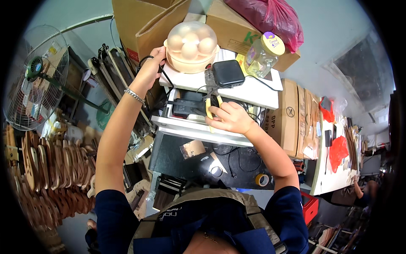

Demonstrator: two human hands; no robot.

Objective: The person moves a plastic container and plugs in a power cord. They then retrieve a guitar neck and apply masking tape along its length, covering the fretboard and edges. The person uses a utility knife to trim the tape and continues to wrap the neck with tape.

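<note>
Head view: 1 egg cooker (187, 64) and 1 pair of yellow-handled pliers (209, 108) at 1 white table (263, 91).
The right hand (231, 118) has its fingers clamped on the pliers, above 1 open drawer (186, 123), beside 1 black box (228, 73); the left hand (150, 70) is at the cooker's left side, its grip on 1 black cord (168, 80) unclear.

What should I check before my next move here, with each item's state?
Yellow-handled tool held in the right hand: ok.
Left hand gripping the black cord: cannot tell; the cord runs beside it.
Clear dome over the eggs: ok.
Drawer shut: not ok, it stands open.
Egg cooker unplugged: cannot tell.
Jar closed: ok, lid on.
</note>
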